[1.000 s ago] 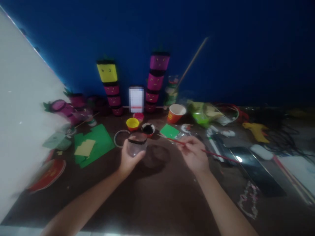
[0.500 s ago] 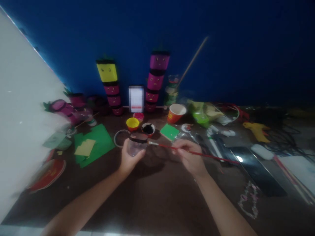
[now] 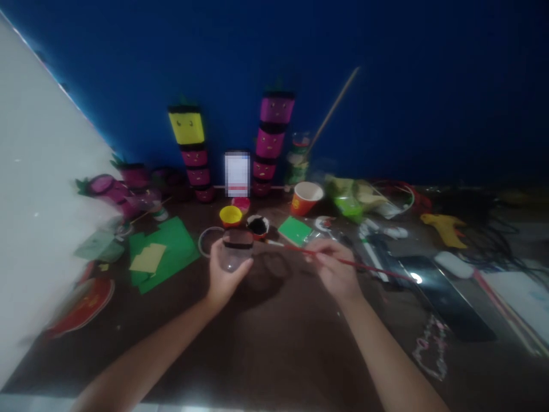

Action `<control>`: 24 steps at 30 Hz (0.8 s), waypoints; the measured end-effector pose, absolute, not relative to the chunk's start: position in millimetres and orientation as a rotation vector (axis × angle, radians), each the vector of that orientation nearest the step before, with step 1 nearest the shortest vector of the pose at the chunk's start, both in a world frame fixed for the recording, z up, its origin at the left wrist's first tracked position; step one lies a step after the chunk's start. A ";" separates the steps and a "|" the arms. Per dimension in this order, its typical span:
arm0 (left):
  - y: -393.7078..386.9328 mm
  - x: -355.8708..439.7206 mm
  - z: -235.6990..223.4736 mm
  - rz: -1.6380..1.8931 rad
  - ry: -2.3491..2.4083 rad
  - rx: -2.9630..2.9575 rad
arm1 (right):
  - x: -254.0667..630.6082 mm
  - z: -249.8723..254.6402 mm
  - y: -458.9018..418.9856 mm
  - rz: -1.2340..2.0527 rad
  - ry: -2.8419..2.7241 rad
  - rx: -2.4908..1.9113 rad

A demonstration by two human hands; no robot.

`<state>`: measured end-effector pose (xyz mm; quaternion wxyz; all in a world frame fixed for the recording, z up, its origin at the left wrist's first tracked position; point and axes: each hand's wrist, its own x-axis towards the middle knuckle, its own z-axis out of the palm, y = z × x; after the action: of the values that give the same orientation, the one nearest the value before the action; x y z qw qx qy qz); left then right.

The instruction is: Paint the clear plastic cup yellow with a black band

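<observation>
Left hand (image 3: 225,276): wrapped round the side of the clear cup (image 3: 235,257), gripping it, thumb on the near side.
Clear cup: held over the tabletop (image 3: 278,360), left of its middle, with a black band (image 3: 238,245) near the top.
Right hand (image 3: 337,272): pinching the red handle of the brush (image 3: 295,248).
Brush: slanting across, tip toward the cup's band; probably just short of it, though too blurred to be sure.
Pots: beyond the clear cup, black (image 3: 258,227) nearest, yellow (image 3: 230,216) to its left, pink (image 3: 241,204) farther back.
Far edge: lined with a yellow-topped tower (image 3: 187,127) and a purple tower (image 3: 270,143), either side of a lit screen (image 3: 237,173); orange paper cup (image 3: 302,204) upright, farther right.
Left edge: near a green sheet (image 3: 174,254) bearing a yellow scrap (image 3: 148,260).
Middle: green pad (image 3: 294,230) just beyond the brush.
Right part: strewn with a yellow glue gun (image 3: 446,230) toward the far corner, a dark slab (image 3: 454,297), and a bracelet (image 3: 430,350) nearer the front.
</observation>
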<state>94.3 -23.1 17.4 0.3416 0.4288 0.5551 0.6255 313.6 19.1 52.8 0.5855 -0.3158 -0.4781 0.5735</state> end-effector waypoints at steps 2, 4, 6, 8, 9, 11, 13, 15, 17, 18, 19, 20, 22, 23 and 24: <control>-21.5 93.8 15.6 1.697 1.532 1.176 | 315.6 52.6 21.8 1.342 -1.020 -0.771; -20.5 92.4 13.9 1.748 1.609 1.256 | 316.7 52.0 24.0 1.326 -0.945 -0.821; -21.1 90.7 12.7 1.773 1.678 1.371 | 316.9 51.5 25.4 1.319 -0.897 -0.860; -23.7 89.5 12.4 1.783 1.723 1.533 | 316.4 51.6 25.8 1.332 -0.871 -0.868; -25.4 89.2 12.4 1.783 1.734 1.621 | 316.1 51.7 25.9 1.341 -0.861 -0.864; -29.0 89.4 12.7 1.774 1.738 1.756 | 315.4 51.6 25.9 1.358 -0.853 -0.856; -31.2 90.3 13.1 1.761 1.740 1.803 | 314.7 51.0 26.0 1.362 -0.858 -0.859; -31.4 91.6 13.9 1.757 1.723 1.777 | 314.1 50.0 26.4 1.355 -0.861 -0.861; -30.2 92.8 15.1 1.784 1.669 1.682 | 313.5 49.1 26.8 1.348 -0.847 -0.853; -29.4 93.3 15.8 1.793 1.632 1.609 | 313.2 48.8 27.0 1.348 -0.839 -0.847; -28.8 93.6 16.5 1.793 1.598 1.521 | 312.9 48.6 27.1 1.351 -0.832 -0.842; -28.3 93.7 16.9 1.776 1.563 1.424 | 312.5 48.6 27.2 1.356 -0.826 -0.837; -28.1 93.0 16.6 1.711 1.501 1.238 | 311.6 48.6 27.3 1.369 -0.802 -0.829; -28.2 92.4 15.9 1.677 1.461 1.164 | 311.1 48.5 27.4 1.378 -0.786 -0.828; -28.2 91.7 14.9 1.653 1.417 1.105 | 310.6 48.3 27.6 1.384 -0.770 -0.829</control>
<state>91.7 -28.2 14.9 0.3429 0.4253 0.5451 0.6359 310.6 27.6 48.3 0.6264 -0.3616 -0.3356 0.6035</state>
